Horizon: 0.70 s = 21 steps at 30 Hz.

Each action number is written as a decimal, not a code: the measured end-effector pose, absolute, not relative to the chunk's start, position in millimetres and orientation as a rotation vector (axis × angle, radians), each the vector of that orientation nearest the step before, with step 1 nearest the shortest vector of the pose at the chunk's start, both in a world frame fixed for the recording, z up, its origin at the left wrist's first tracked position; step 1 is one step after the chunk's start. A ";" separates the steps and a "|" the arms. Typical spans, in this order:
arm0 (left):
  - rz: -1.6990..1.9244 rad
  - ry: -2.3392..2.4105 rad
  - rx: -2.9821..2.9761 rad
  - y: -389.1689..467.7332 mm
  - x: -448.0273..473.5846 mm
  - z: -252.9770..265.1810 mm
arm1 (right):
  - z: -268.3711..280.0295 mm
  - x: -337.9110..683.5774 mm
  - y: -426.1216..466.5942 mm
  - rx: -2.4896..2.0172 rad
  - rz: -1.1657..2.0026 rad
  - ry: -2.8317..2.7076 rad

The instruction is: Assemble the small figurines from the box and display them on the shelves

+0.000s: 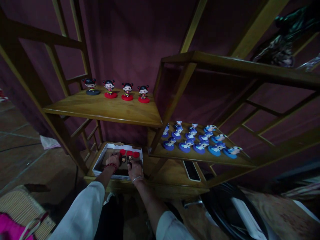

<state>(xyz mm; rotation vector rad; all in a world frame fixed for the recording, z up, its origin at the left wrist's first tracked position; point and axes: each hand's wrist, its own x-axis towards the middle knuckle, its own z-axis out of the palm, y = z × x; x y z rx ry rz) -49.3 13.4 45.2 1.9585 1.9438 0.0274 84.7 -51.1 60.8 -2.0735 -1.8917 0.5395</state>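
An open white cardboard box (100, 159) stands on the low shelf, with both my hands reaching into it. My left hand (113, 160), with a red bead bracelet at its wrist, is closed at the side of a small black-haired figurine (123, 160). Just right of it, my right hand (135, 170) has its fingers bent round a second black-haired figurine (129, 159). Several red round bases (135, 154) show along the box's far side. The fingertips are partly hidden and blurred.
Above the box, a wooden shelf (105, 108) carries several black-haired figurines (127, 89), most on red bases. Blue and purple figurines (191, 134) fill the shelf at right. A phone (192, 170) lies on the lower shelf. A black chair (220, 203) stands at lower right.
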 end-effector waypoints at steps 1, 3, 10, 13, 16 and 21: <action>0.019 1.942 1.959 13.8 -48.6 45.0 | 60.8 84.6 -51.1 -2.073 0.542 -1.884; 0.010 1.942 1.963 14.6 -47.2 44.8 | 61.2 84.5 -51.5 -2.067 0.542 -1.881; 0.015 1.944 2.029 17.6 -44.0 46.6 | 64.1 84.7 -53.1 -2.027 0.505 -1.915; 0.032 1.944 2.061 17.3 -44.6 46.2 | 63.3 84.7 -52.6 -2.025 0.507 -1.913; 0.037 1.953 2.066 16.6 -45.8 43.4 | 62.1 84.1 -52.3 -2.050 0.513 -1.893; 0.083 1.931 2.078 15.5 -49.1 39.6 | 60.2 84.1 -52.8 -2.000 0.495 -1.856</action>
